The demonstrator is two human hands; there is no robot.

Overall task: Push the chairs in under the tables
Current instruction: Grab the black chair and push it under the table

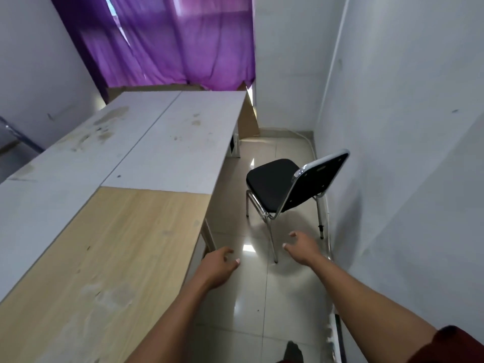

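A black padded chair (272, 183) with a chrome frame stands on the tiled floor, out from the tables, its backrest (318, 176) turned toward the right wall. A white table (183, 142) and a wood-topped table (110, 247) run along the left. My left hand (218, 265) reaches forward beside the wood table's edge, fingers apart, holding nothing. My right hand (301, 246) is stretched out below the chair's near leg, fingers spread, short of the chair and not touching it.
A white wall (406, 153) closes the right side, close behind the chair. Purple curtains (170, 40) hang at the far end. A white box (234, 146) sits under the far table. A cable runs along the wall's base.
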